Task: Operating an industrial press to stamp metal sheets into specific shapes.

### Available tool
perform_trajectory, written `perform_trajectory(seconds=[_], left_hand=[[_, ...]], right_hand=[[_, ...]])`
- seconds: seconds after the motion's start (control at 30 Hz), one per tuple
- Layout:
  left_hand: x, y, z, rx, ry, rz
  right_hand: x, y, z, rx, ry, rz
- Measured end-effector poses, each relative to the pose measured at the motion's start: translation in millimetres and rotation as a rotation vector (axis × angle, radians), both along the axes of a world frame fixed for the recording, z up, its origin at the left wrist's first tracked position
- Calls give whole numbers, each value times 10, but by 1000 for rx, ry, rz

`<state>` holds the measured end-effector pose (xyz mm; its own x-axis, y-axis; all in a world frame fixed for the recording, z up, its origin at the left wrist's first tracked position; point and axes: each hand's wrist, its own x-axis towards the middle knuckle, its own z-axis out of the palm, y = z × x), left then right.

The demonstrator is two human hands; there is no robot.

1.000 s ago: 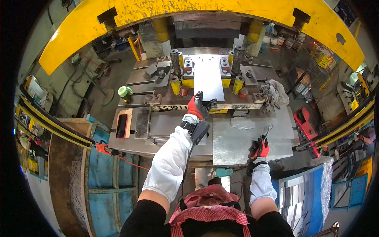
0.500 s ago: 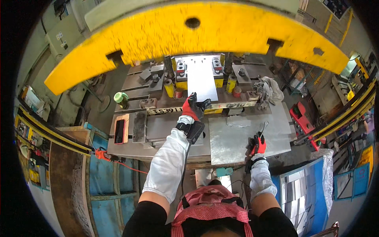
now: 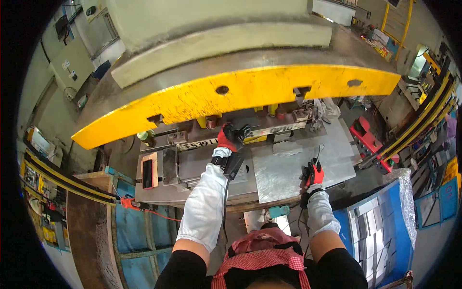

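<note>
My left hand (image 3: 232, 138), in a red and black glove, is at the front edge of the lower die (image 3: 262, 131). Its fingers are spread, with nothing visible in them. My right hand (image 3: 314, 175), gloved the same way, is closed on a thin metal tool (image 3: 319, 152) that points away from me. That hand is over a shiny metal plate (image 3: 274, 180) on the bench. Left of the plate lies a stack of flat sheets (image 3: 199, 164), partly behind my left forearm. A yellow-faced press ram (image 3: 269, 87) spans the die and hides most of it.
A black phone-shaped object (image 3: 147, 174) lies at the bench's left, below a green-topped bottle (image 3: 145, 137). Grey cloth (image 3: 331, 111) lies at the right rear. A red control box (image 3: 371, 144) and a blue bin of metal pieces (image 3: 375, 236) stand right. Yellow-black guard bars (image 3: 67, 174) flank both sides.
The yellow-faced ram has come down and now covers the pale sheet seen on the die before. My left hand stays by the die edge; my right still holds the tool.
</note>
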<state>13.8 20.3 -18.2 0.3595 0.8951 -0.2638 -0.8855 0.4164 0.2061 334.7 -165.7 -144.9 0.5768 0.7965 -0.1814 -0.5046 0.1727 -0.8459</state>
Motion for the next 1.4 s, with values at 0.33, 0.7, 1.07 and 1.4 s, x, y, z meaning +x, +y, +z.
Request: perform_trajectory(seconds=[0.33,0.7,1.07,1.4], left_hand=[[152,-323,429,201,248,166],[265,-217,272,63,91,120],[153,-251,235,-16,135,122],[310,-286,185,148,178,209]], right_hand=[[-158,-104,356,-94,57,35],[132,-170,59,-18,-251,142],[-985,1442,2163,291,-1100,661],[-1105,2244,2295,300,-369,895]])
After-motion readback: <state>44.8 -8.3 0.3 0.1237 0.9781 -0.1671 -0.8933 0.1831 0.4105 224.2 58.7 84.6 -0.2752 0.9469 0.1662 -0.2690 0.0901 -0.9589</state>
